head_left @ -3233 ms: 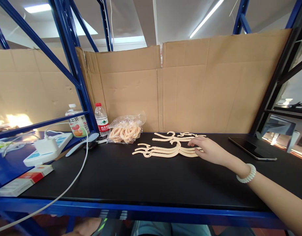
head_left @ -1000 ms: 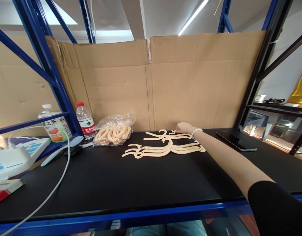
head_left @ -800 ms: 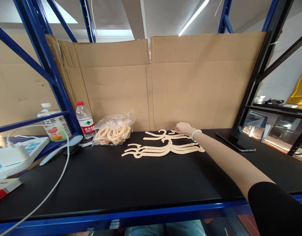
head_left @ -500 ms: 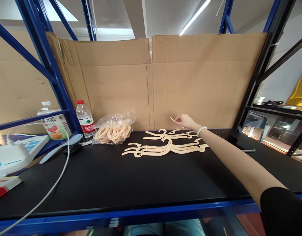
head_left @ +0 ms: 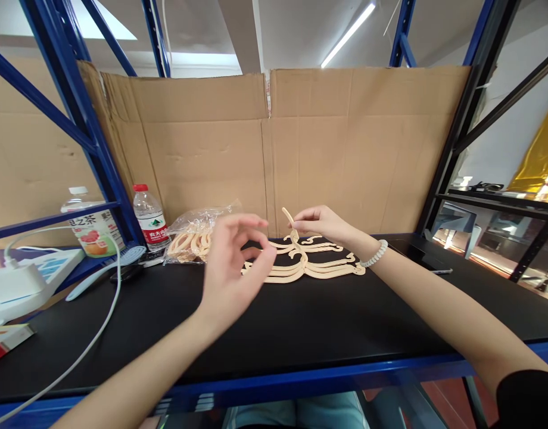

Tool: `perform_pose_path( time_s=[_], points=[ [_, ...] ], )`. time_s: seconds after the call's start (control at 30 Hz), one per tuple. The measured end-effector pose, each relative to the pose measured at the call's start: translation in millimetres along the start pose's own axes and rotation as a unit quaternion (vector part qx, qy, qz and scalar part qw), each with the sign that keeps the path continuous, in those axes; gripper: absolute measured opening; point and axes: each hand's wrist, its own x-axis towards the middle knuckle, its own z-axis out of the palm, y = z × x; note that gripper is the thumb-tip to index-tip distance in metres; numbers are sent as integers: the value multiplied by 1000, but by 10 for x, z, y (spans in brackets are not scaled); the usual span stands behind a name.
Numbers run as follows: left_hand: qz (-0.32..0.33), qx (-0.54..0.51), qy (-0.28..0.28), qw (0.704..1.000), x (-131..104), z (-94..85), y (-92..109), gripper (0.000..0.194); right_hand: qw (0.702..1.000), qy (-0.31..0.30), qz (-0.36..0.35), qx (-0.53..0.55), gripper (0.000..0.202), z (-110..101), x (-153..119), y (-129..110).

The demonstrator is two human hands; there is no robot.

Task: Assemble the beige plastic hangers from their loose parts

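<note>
My right hand (head_left: 322,225), with a beaded bracelet on the wrist, pinches a slim beige hanger piece (head_left: 287,215) that points up and to the left. Its lower end overlaps the pieces behind, so its full shape is unclear. Below that hand, beige hanger arms with hooked ends (head_left: 333,271) lie in rows on the black tabletop (head_left: 327,322). In front of their left part my left hand (head_left: 236,262) is raised with curved fingers apart, holding nothing. It hides some of the hanger arms and the right side of a clear bag (head_left: 187,245) of beige pieces.
Left of the bag stand a red-capped water bottle (head_left: 149,219) and a larger drink bottle (head_left: 93,229). A light-blue brush (head_left: 97,277) and a white cable (head_left: 108,316) lie nearby. Flat cardboard (head_left: 354,149) closes off the back; a dark phone-like slab (head_left: 412,253) lies right.
My left hand has come into view from below, in front of the hanger arms. My right hand has moved slightly left and lower, and the piece in it now stands steeper.
</note>
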Motion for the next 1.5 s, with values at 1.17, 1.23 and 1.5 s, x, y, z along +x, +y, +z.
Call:
perform_pose_path(
  time_s=[1.17, 1.23, 1.5],
  points=[
    [-255, -162, -29, 953, 392, -252, -865, 25, 925, -86, 56, -366, 12, -239, 205, 1331],
    [-243, -187, -17, 952, 391, -248, -863, 26, 925, -75, 53, -369, 10, -230, 202, 1354],
    [-273, -166, 2, 948, 352, -256, -853, 32, 939, 1, 46, -341, 9, -323, 200, 1259]
  ],
)
